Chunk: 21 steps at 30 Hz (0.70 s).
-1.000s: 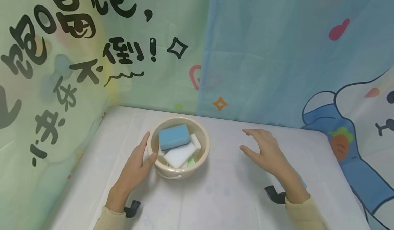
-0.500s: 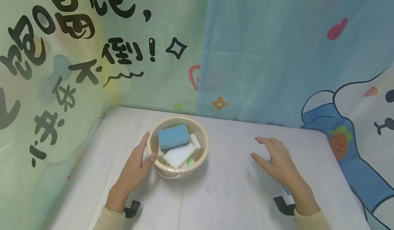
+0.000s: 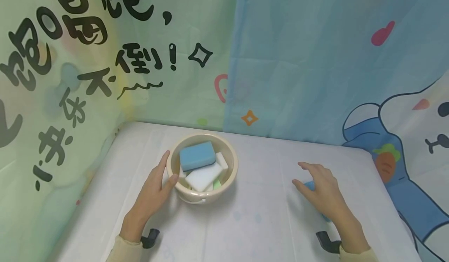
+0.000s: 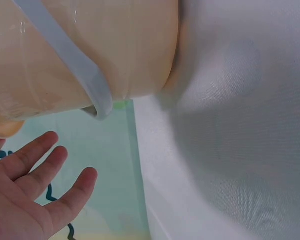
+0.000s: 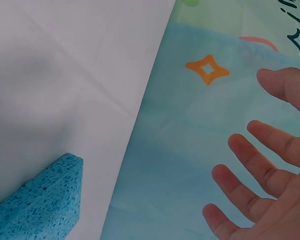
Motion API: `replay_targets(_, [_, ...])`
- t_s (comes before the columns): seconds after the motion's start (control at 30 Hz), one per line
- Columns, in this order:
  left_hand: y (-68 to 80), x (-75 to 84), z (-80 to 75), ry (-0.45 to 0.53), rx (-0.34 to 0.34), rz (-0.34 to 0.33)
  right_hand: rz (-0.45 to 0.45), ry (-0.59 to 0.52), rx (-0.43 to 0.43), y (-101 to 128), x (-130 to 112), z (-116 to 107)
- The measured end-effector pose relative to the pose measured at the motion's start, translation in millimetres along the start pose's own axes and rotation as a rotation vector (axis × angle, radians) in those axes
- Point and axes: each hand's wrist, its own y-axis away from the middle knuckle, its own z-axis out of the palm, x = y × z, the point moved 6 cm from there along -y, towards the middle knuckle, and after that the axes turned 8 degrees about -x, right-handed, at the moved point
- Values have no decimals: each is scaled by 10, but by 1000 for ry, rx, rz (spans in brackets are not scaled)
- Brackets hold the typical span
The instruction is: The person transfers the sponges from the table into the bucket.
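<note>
A cream bucket (image 3: pixel 207 195) with a pale handle (image 4: pixel 85 75) stands near the table's back edge. Inside lie a blue sponge (image 3: pixel 197 156), white sponges (image 3: pixel 204 176) and a bit of light green (image 3: pixel 217 184). My left hand (image 3: pixel 151 192) rests against the bucket's left rim with thumb and forefinger; its other fingers spread loosely below the rim in the left wrist view. My right hand (image 3: pixel 324 190) hovers over the table's right side, fingers relaxed and apart, holding nothing. Beneath it lies a porous blue sponge (image 5: pixel 47 200), mostly hidden by the hand in the head view.
A white cloth covers the table (image 3: pixel 256 215). Printed fabric hangs behind and at the left, with black lettering and a cartoon rabbit (image 3: pixel 414 145) at the right. Dark straps (image 3: pixel 327 241) show at both wrists.
My right hand has moved right and nearer to me, over the blue sponge on the table. The left hand and the bucket stay in place.
</note>
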Motion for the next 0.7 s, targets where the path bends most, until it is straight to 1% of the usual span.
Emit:
replay_targets(0.13, [-4,-1,0,-1,2,5,29,18,-4,20,31,5])
replay_targets(0.3, [-9,1,0,-3,3,6,70,52,-5,61,130,30])
replay_targets(0.47, [-7,1,0,-3,2,3,137,72,-28,126,254,52])
replay_targets(0.7, [-6,-18,5,-1,1,-5,240,92,-83,250,415,96])
